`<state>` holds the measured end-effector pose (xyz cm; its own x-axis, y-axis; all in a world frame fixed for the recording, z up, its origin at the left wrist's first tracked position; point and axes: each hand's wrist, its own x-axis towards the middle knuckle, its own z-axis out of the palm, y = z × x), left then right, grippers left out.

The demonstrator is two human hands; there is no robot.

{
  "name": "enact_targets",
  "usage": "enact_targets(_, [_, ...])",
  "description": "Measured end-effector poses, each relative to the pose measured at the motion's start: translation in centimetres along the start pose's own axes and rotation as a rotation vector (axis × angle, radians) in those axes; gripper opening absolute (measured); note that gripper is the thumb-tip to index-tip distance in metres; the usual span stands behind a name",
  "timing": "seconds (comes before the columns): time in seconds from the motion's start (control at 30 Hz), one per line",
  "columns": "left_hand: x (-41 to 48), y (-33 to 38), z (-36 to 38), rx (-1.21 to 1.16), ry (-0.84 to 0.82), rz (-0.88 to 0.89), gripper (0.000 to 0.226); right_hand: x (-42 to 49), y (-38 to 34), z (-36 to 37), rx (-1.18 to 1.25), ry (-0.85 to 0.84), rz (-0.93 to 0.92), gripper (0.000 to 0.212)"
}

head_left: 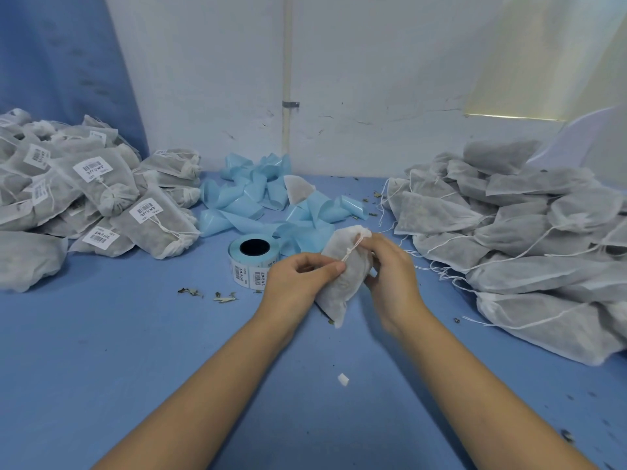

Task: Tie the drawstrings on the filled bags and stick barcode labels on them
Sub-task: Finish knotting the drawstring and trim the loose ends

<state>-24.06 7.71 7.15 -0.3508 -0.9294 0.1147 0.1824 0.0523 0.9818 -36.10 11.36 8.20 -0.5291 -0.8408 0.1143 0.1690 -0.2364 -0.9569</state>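
The bag (339, 286), a white non-woven pouch with dark filling, is held upright and slightly tilted above the centre of the table (135, 368), its lower corner close to the blue surface. Its neck is gathered at the top. The drawstring (353, 248) runs from the gathered neck down the front of the bag.

The left hand (298, 276) pinches the lower end of the drawstring between thumb and forefinger, with the other fingers curled. The right hand (390, 269) grips the bag from its right side and rear, with the thumb near the neck. This hand is blurred, so the exact finger placement cannot be read; it may also be touching the drawstring. The two hands are close together, with the bag between them.

The label roll (252, 256) stands just beyond the left hand, with barcode labels showing on its outer turn. Behind it lies a heap of pale blue backing strips (258, 198).

The labelled bags (101, 191), tied and each bearing a barcode label, are piled at the left of the table. The unlabelled bags (526, 239), with loose strings trailing, are piled at the right.

Dry leaf fragments (224, 297) lie left of the left forearm. A white paper scrap (343, 379) lies between the forearms.
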Motion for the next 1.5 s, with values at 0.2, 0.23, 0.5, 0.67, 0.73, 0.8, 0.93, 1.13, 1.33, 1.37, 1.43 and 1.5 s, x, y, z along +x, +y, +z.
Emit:
enact_targets(0.2, [0.0, -0.2, 0.1, 0.056, 0.035, 0.035, 0.011, 0.1, -0.3, -0.1, 0.200, -0.106, 0.231, 0.015])
enact_targets(0.23, [0.0, -0.2, 0.1, 0.070, 0.045, 0.044, 0.012, 0.1, -0.3, -0.1, 0.234, -0.115, 0.260, 0.014])
enact_targets(0.5, [0.2, -0.2, -0.1, 0.140, 0.062, 0.065, 0.039, 0.3, 0.0, 0.2, 0.317, -0.134, 0.370, 0.038])
enact_targets(0.67, [0.0, -0.8, -0.7, 0.212, -0.142, 0.014, 0.014, -0.2, -0.4, 0.6, 0.433, -0.192, 0.357, 0.019])
enact_targets(0.73, [0.0, -1.1, -0.8, 0.199, -0.113, 0.017, 0.014, -0.2, -0.3, 0.5, 0.548, -0.177, 0.312, 0.018])
enact_targets(0.8, [0.0, -1.1, -1.1, 0.234, -0.040, 0.021, 0.016, -0.2, 0.3, 0.4, 0.531, -0.097, 0.211, 0.025])
enact_targets(0.93, [-0.2, -0.8, -2.1, 0.514, 0.015, 0.192, 0.022, -0.1, 2.6, -0.3, -0.383, -0.029, -0.084, 0.022])
enact_targets(1.13, [0.2, -1.0, -4.4, 0.818, 0.086, 0.287, 0.049, 1.2, 4.0, 0.1, -0.780, 0.000, -0.045, 0.019])
enact_targets(1.33, [0.1, -1.3, -5.2, 0.847, 0.063, 0.292, 0.038, 1.0, 4.1, -0.2, -0.746, 0.015, -0.080, 0.018])
enact_targets(1.37, [0.0, -1.3, -5.4, 0.764, 0.056, 0.270, 0.037, 0.8, 4.1, -0.3, -0.731, 0.003, -0.093, 0.018])
enact_targets(1.43, [-0.1, -0.8, -5.7, 0.506, 0.025, 0.219, 0.031, 0.5, 4.0, -0.3, -0.688, -0.026, -0.142, 0.024])
enact_targets(1.5, [-0.3, -0.4, -5.8, 0.313, -0.038, 0.192, 0.021, 0.2, 3.8, -0.1, -0.628, -0.078, -0.251, 0.040])
